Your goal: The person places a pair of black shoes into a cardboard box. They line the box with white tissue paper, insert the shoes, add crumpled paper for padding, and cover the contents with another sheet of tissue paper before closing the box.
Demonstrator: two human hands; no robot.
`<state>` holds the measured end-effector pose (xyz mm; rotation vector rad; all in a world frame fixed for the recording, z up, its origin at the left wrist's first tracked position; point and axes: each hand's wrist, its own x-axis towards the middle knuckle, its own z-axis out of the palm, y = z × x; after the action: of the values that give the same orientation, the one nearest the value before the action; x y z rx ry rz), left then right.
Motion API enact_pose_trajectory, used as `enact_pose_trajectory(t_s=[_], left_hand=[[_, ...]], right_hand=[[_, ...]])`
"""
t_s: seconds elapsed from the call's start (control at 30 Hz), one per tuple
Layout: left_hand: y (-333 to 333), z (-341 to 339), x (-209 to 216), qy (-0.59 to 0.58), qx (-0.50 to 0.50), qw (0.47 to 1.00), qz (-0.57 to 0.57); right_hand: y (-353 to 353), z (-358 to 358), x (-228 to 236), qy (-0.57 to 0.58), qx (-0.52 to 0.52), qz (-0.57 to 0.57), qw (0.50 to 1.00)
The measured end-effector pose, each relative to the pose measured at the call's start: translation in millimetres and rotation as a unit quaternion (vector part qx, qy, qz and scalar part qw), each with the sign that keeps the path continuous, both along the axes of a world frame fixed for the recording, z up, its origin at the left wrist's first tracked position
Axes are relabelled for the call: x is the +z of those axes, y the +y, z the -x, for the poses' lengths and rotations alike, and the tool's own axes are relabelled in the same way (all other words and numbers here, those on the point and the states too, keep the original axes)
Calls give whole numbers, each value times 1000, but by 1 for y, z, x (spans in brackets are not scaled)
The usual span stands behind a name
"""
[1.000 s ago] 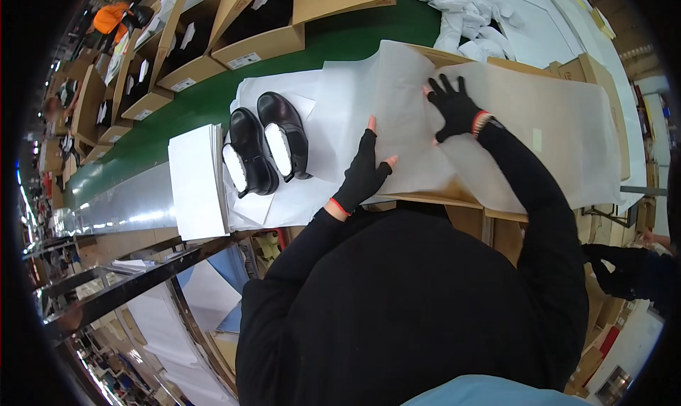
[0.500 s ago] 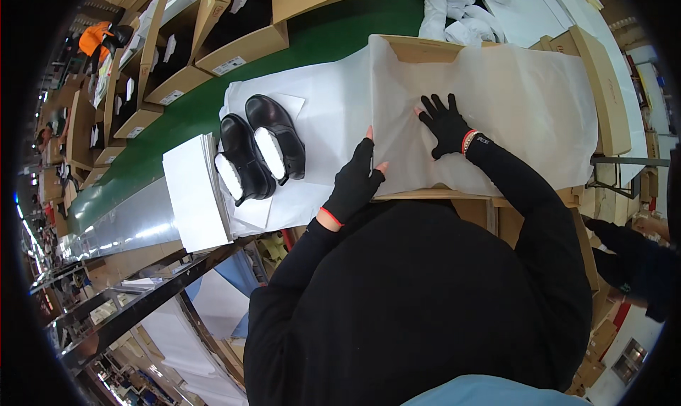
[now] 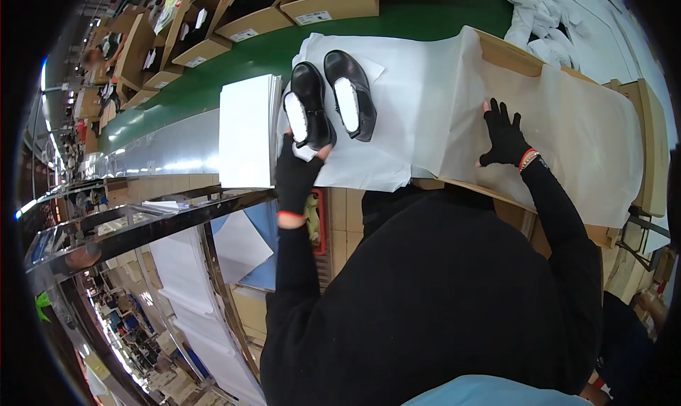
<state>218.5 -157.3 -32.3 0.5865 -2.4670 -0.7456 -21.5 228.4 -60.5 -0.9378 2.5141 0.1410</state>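
Wrapping step: our left hand [image 3: 296, 175] grips the left black shoe's [image 3: 310, 114] heel at frame centre; right hand [image 3: 505, 135] lies open-fingered, flattening the tissue sheet [image 3: 425, 87]. Next likely needs both shoes [image 3: 330, 102] lifted together.

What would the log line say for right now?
left hand: touching heel of left shoe | right hand: flat on paper | right shoe: beside, untouched | paper stack: left of shoes

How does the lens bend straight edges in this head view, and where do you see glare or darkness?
Head view: the green conveyor belt and the steel rail curve toward the rim; glare streaks the shiny metal sheet; the corners fall to black; the black shoes, left hand and right hand near the centre look sharp.
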Motion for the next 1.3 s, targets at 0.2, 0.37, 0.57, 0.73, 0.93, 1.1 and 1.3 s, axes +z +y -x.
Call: enact_pose_trajectory(t_s=[0.2, 0.37, 0.57, 0.73, 0.93, 1.1, 1.3], left_hand=[[-41, 18, -12, 29, 233, 971, -35], [-79, -34, 106, 271, 81, 905, -319], [33, -4, 164, 127, -80, 868, -473], [96, 72, 136, 48, -266, 884, -380], [137, 102, 40, -9, -295, 890, -347], [181, 106, 2, -146, -332, 907, -215], [190, 97, -8, -141, -324, 922, -158]], right_hand=[[-7, -5, 35, 29, 24, 176, 984], [-4, -3, 104, -92, -23, 379, 920], [-76, -36, 181, -330, 75, 462, 820], [-70, -43, 161, -496, -1, 453, 741], [27, -21, 111, -480, -350, 578, 560], [50, 24, -16, -493, -467, 655, 332], [34, 40, -53, -457, -524, 648, 311]])
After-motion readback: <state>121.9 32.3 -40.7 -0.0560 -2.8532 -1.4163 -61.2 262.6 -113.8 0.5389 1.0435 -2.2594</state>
